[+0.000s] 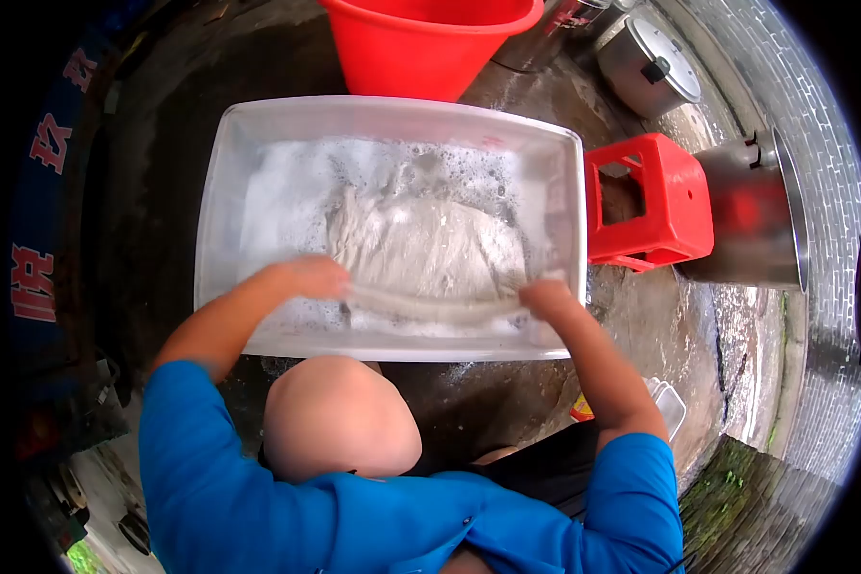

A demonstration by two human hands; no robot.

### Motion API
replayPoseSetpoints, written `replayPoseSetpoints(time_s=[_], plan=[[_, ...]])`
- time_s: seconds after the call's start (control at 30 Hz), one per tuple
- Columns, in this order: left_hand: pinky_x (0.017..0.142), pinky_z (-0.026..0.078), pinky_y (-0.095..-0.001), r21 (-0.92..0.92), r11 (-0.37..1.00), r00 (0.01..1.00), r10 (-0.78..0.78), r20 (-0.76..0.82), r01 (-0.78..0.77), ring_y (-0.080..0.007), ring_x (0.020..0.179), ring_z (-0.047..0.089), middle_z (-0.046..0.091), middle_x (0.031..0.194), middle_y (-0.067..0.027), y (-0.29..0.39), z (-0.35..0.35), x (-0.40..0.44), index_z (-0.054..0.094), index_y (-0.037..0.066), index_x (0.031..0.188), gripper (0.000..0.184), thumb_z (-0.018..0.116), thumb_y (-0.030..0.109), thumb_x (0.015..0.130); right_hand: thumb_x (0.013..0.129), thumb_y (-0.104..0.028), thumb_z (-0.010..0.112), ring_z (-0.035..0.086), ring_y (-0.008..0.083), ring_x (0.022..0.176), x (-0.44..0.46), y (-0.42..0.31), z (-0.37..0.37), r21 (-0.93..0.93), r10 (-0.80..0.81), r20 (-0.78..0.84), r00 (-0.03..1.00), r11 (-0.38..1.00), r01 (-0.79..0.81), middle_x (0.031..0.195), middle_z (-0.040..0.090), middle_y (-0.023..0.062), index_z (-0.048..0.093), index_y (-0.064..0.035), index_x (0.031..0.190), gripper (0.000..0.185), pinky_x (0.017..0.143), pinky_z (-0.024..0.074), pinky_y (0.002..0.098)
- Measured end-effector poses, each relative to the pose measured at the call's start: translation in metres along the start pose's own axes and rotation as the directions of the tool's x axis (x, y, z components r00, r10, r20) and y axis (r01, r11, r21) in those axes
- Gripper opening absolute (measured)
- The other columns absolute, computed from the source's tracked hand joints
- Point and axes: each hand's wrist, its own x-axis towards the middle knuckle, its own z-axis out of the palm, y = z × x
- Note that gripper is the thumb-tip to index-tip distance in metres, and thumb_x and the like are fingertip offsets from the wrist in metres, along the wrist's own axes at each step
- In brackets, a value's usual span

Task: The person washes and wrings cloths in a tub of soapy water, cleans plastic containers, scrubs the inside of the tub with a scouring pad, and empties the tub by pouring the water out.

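A large white plastic tub (222, 206) holds sudsy water and a soaked, pale grey cloth (430, 244). My left hand (320, 277) grips the cloth's near edge on the left side; its fingers are a little blurred. At the right end of the same edge, my right hand (548, 298) is closed on the cloth. The edge hangs in a slight sag between my two hands, while the rest of the cloth lies spread in the foamy water beyond.
A red bucket (426, 48) stands beyond the tub. To the right are a red plastic stool (674, 201), a big metal pot (751, 220) and a lidded pot (641, 72). My bare knee (340, 421) is close to the tub's near rim.
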Motion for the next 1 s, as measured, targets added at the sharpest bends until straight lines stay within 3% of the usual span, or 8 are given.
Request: replayPoseSetpoints(time_s=[0.13,0.3,0.4,0.57,0.7,0.8,0.9,1.0], plan=[[0.075,0.048,-0.0362,-0.107,0.993,0.779,-0.107,-0.618,0.052,-0.0319,0.081,0.06,0.064,0.09,-0.0154,-0.051,-0.085,-0.028,0.063,0.006,0.094,0.018,0.058,0.018,0.081,0.079,-0.013,0.054,0.061,0.031,0.09,0.033,0.034,-0.059,0.122,0.186,-0.483,0.856,0.982,-0.144,0.094,0.061,0.012,0.064,-0.0127,0.091,0.016,0.075,0.05,0.0413],[0.077,0.048,-0.0354,-0.146,0.972,0.432,-0.213,-0.876,0.183,-0.0338,0.09,0.06,0.063,0.098,-0.0169,-0.042,-0.159,-0.072,0.062,0.002,0.099,0.024,0.058,0.014,0.078,0.073,-0.007,0.059,0.055,0.032,0.087,0.028,0.046,-0.13,0.351,0.322,-0.866,0.384,0.936,0.006,0.088,0.055,0.0135,0.061,-0.0092,0.084,0.011,0.075,0.0472,0.0411],[0.074,0.048,-0.037,0.019,0.983,0.235,-0.024,-0.972,0.18,-0.0344,0.087,0.059,0.062,0.099,-0.0163,-0.071,-0.141,-0.071,0.062,0.003,0.095,0.019,0.057,0.013,0.08,0.067,-0.001,0.06,0.054,0.0331,0.083,0.043,0.051,-0.122,0.475,0.381,-0.853,0.357,0.851,0.227,0.087,0.055,0.0134,0.058,-0.0056,0.079,0.013,0.073,0.0457,0.0401],[0.076,0.045,-0.0416,-0.35,0.871,0.73,-0.483,-0.484,0.344,-0.0346,0.089,0.057,0.061,0.095,-0.0173,-0.077,-0.033,-0.049,0.059,0.005,0.092,0.025,0.051,0.027,0.084,0.066,-0.01,0.063,0.057,0.0323,0.087,0.044,0.021,-0.045,0.118,-0.059,-0.678,0.733,0.975,0.188,0.087,0.056,0.0122,0.058,-0.0061,0.079,0.014,0.075,0.0487,0.0384],[0.077,0.046,-0.0424,0.119,0.968,0.968,-0.234,0.095,0.222,-0.0313,0.086,0.059,0.063,0.088,-0.0161,-0.061,0.023,-0.054,0.064,0.005,0.085,0.027,0.053,0.03,0.084,0.08,-0.03,0.055,0.059,0.0278,0.099,0.013,-0.014,-0.014,-0.057,-0.131,0.136,0.982,0.989,0.139,0.103,0.062,0.0112,0.066,-0.0127,0.098,0.027,0.082,0.0491,0.0378],[0.075,0.046,-0.0433,-0.023,0.991,0.979,-0.126,0.158,0.132,-0.0329,0.083,0.06,0.064,0.084,-0.0164,-0.048,-0.008,-0.068,0.065,0.006,0.081,0.029,0.052,0.031,0.084,0.082,-0.036,0.056,0.061,0.0288,0.093,0.013,-0.01,-0.021,0.064,-0.196,0.209,0.958,0.98,0.186,0.098,0.065,0.0122,0.067,-0.0132,0.093,0.027,0.081,0.0487,0.0393],[0.073,0.046,-0.0444,0.046,0.914,0.891,-0.381,-0.248,0.404,-0.0346,0.081,0.059,0.063,0.086,-0.0182,-0.074,-0.072,-0.046,0.064,0.005,0.082,0.028,0.05,0.029,0.084,0.083,-0.03,0.051,0.061,0.0287,0.097,0.006,0.0,-0.11,0.109,0.194,-0.025,0.981,0.976,-0.19,0.103,0.063,0.0146,0.066,-0.0111,0.099,0.028,0.082,0.0477,0.0387],[0.074,0.046,-0.0433,-0.202,0.886,0.512,-0.413,-0.753,0.417,-0.036,0.08,0.058,0.062,0.084,-0.0188,-0.087,-0.118,-0.028,0.064,0.004,0.082,0.021,0.052,0.021,0.083,0.079,-0.032,0.061,0.06,0.0318,0.09,0.03,0.026,-0.136,0.256,0.345,-0.573,0.743,0.937,-0.238,0.098,0.06,0.0133,0.065,-0.0115,0.092,0.025,0.075,0.0497,0.0424]])
